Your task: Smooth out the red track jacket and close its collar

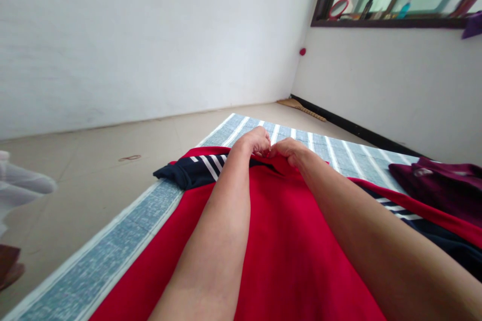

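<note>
A red jacket (pixel 293 241) with navy sleeves and white stripes lies spread over a blue-and-white striped mat (pixel 113 256). My left hand (pixel 258 141) is closed at the far edge of the jacket, around the collar. Right beside it, my right hand (pixel 288 150) pinches the red cloth of the same edge. The fingertips of both hands nearly meet, and what lies between them is too small to make out. One navy sleeve (pixel 196 168) is folded at the left, and the other runs beneath my right forearm.
Folded maroon clothing (pixel 440 185) lies on the mat at the right. A hand broom (pixel 301 107) rests on the floor by the wall corner. A thin brown loop (pixel 130 158) is on the tiles. White fabric (pixel 22 183) shows at the left edge. A window ledge holds a red-framed mirror (pixel 339 8).
</note>
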`<state>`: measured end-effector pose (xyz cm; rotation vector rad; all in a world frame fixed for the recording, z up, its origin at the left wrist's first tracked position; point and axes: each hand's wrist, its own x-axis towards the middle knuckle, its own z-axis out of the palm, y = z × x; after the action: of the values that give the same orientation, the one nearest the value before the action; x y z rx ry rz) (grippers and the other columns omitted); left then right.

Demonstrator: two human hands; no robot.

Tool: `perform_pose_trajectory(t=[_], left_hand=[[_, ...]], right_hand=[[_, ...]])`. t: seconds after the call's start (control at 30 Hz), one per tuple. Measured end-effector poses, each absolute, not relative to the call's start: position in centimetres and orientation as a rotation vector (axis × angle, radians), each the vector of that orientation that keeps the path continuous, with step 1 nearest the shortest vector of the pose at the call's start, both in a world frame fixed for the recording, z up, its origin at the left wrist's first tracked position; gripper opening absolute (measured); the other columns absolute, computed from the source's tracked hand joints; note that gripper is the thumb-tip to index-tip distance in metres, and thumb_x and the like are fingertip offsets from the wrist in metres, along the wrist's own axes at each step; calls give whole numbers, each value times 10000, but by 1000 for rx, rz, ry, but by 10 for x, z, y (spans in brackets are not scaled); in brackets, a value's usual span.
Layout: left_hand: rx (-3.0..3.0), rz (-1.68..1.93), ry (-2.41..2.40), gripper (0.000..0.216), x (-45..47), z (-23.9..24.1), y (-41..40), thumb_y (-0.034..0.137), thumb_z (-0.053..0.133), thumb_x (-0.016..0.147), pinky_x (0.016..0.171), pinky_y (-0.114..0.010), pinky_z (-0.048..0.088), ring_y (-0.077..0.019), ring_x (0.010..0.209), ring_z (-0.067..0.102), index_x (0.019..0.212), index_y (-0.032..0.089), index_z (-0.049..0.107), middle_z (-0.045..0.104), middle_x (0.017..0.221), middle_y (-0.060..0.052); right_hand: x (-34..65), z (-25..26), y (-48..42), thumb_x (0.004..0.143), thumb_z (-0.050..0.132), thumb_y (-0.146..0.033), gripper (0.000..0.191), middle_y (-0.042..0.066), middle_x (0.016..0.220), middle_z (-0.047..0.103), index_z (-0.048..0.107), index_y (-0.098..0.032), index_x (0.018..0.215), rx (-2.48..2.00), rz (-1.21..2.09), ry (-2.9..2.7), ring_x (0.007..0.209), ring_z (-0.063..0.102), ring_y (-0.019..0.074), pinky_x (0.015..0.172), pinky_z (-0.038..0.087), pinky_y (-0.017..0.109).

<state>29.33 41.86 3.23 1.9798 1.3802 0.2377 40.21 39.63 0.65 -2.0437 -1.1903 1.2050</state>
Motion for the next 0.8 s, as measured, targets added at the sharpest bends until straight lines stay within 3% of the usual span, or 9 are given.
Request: perform_pose_trajectory(t=[0.47, 0.8], left_hand=[[2103, 195, 1369, 119, 291, 30, 420, 31, 622, 563, 524, -191, 417, -128, 538, 550, 623, 127, 660, 554, 490, 28], [2291, 138, 1119, 327, 289, 30, 438, 77, 671, 492, 593, -181, 411, -146, 671, 592, 791, 189, 742, 672, 667, 43]], right_hand=[[400, 1, 396, 863, 623, -270, 143, -31, 739, 611, 614, -128, 850, -1990, 1041, -1334, 584, 574, 80, 532, 493, 219], [406, 5, 403, 878, 603, -296, 171, -20, 781, 608, 610, -126, 896, -2006, 956, -1305, 607, 576, 89, 528, 492, 219]])
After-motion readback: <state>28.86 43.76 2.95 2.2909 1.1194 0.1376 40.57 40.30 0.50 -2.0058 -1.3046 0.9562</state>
